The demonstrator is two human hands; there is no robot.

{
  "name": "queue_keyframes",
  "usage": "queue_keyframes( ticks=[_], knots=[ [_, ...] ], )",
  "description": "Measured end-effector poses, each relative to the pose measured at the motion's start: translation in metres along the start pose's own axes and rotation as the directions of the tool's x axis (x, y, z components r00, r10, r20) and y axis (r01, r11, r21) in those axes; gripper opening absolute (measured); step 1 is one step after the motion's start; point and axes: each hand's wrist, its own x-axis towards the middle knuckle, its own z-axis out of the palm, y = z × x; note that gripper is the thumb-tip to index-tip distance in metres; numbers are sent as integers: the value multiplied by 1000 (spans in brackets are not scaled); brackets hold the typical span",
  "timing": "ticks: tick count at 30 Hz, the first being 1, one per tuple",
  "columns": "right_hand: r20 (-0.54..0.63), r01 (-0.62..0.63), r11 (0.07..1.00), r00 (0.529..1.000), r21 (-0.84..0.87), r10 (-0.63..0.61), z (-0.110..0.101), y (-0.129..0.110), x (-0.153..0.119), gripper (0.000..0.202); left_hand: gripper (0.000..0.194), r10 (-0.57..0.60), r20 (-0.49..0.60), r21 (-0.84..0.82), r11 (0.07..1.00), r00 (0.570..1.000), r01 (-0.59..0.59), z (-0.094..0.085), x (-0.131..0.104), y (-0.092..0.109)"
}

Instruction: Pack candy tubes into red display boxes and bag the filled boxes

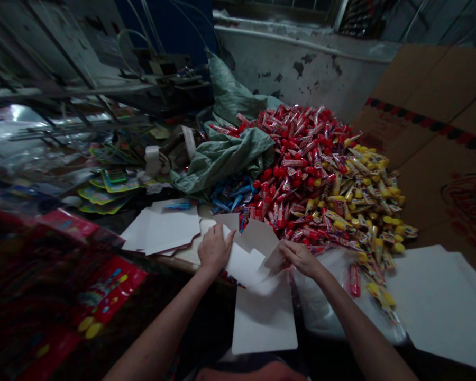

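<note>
A white cardboard piece (265, 317) with several flaps is partly folded between my hands, its long panel hanging down toward me. My left hand (215, 247) has its fingers closed on the left edge of the cardboard. On the other side, my right hand (297, 257) pinches a flap, which is slightly blurred. Just beyond them lies a large heap of small wrapped tubes, red ones (301, 153) at the back and middle, yellow-capped ones (381, 185) on the right, and some blue ones (236, 194) at the left.
Flat white cards (162, 230) lie left, more white sheets (440, 296) right. A green sack (226, 159) sits behind the left cards. Red printed packaging (107, 291) fills the lower left. A large brown carton (440, 132) stands right; a metal-framed machine (162, 79) stands back left.
</note>
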Motion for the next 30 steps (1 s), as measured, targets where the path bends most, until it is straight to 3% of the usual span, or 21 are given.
queue_keyframes(
  ticks=[5, 10, 12, 14, 16, 18, 20, 22, 24, 25, 28, 30],
  knots=[
    [-50, -73, 957, 997, -281, 61, 25, -10, -8, 29, 46, 85, 46, 47, 995, 995, -87, 8, -16, 21],
    [-209, -113, 877, 978, -467, 15, 66, -22, -19, 53, 46, 165, 49, -70, 984, 985, -161, 31, -41, 27],
    [-333, -156, 866, 943, -475, -13, 78, -18, -27, 44, 43, 208, -51, -202, 956, 977, -214, 37, -49, 17],
    [-473, -204, 870, 880, -449, -37, 86, -10, -36, 37, 42, 219, -218, -310, 908, 951, -281, 37, -53, 4],
    [-559, -225, 874, 827, -432, -64, 91, -3, -41, 37, 44, 179, -369, -354, 880, 912, -317, 33, -51, -9],
    [-588, -218, 874, 804, -435, -92, 95, 0, -44, 39, 59, 85, -405, -404, 877, 910, -261, 27, -41, -21],
    [-602, -209, 873, 790, -441, -115, 101, 1, -44, 38, 78, -32, -286, -527, 840, 958, -130, 26, -25, -31],
    [-624, -199, 870, 768, -450, -147, 109, 1, -44, 39, 82, -83, -41, -691, 722, 996, 32, 31, -10, -39],
    [-647, -175, 863, 734, -474, -206, 117, 3, -45, 40, 73, -38, 177, -815, 554, 983, 168, 40, 0, -47],
    [-656, -157, 855, 712, -494, -249, 120, 5, -46, 40, 67, 0, 234, -852, 482, 972, 205, 46, 3, -49],
    [-716, -131, 844, 606, -519, -346, 124, 11, -46, 45, 48, 39, 240, -895, 396, 970, 206, 56, 0, -52],
    [-772, -142, 884, 562, -445, -298, 121, 14, -43, 57, 42, 4, 202, -893, 411, 979, 183, 56, -8, -51]
  ],
)
